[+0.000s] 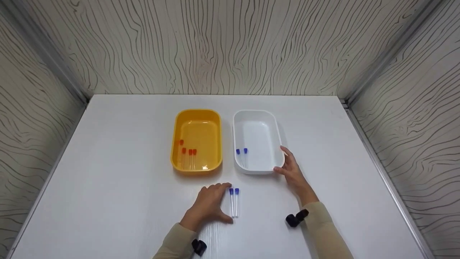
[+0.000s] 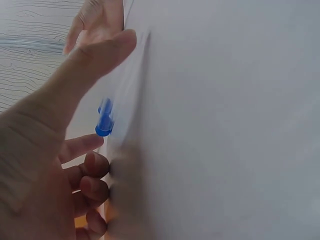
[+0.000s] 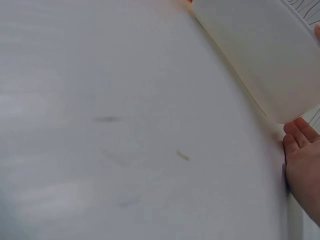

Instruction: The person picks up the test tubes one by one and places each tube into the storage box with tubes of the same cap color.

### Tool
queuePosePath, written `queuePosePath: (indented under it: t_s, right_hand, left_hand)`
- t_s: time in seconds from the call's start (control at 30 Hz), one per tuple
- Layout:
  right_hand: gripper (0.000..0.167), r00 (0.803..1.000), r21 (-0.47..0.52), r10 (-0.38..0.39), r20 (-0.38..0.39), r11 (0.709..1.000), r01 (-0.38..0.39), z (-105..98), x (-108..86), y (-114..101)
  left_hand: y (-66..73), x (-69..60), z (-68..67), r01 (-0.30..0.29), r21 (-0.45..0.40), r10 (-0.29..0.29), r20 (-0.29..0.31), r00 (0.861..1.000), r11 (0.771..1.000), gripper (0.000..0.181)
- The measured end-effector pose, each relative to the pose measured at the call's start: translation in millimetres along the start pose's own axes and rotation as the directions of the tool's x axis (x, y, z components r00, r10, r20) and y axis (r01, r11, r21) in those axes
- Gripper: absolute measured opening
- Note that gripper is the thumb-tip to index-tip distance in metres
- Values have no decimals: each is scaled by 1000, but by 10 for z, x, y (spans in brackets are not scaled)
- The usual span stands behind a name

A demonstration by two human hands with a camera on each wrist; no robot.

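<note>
Two clear tubes with blue caps (image 1: 234, 203) lie side by side on the table, caps away from me. My left hand (image 1: 208, 202) rests just left of them, its thumb near their bottom ends and its forefinger by the caps. In the left wrist view, a blue cap (image 2: 104, 124) shows between the spread thumb and fingers. My right hand (image 1: 293, 172) holds the near right corner of a white tray (image 1: 258, 172), thumb at the front and fingers along the side. Two more blue-capped tubes (image 1: 245, 153) lie inside at its left. The right wrist view shows fingertips (image 3: 295, 134) against the tray's corner.
Left of the white tray stands a yellow tray (image 1: 197, 172), with several red-capped tubes (image 1: 190, 154) at its near left. Both trays sit on a white table (image 1: 118, 162). A wood-patterned wall (image 1: 215, 46) rises behind, with more panels at either side.
</note>
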State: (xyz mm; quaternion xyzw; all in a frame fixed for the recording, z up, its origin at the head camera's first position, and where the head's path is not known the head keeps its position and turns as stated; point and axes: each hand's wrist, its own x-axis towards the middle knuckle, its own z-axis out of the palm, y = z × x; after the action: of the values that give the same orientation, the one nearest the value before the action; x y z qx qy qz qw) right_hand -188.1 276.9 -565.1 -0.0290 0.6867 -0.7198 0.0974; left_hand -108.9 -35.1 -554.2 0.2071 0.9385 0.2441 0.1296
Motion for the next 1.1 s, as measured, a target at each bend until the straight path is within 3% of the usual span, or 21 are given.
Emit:
queuePosePath:
  t_s: [0.3,0.5,0.67,1.1]
  right_hand:
    - [85,1000,6,-2,8,1000,2,-10,-1,-2]
    - [87,1000,4,-22,9,1000,22,-9,8,8]
    - [87,1000,-15,-12,2,1000,12,-4,4,6]
    - [86,1000,-15,-10,-5,1000,10,-6,1,12]
  left_hand:
    - [90,0,49,66,45,-66,-6,998,997,97]
    - [50,-15,47,32,34,-31,-35,999,999,91]
    - [23,-8,-8,44,-32,-44,-2,999,999,93]
    - [80,75,-233,-16,-63,16,-7,1000,998,93]
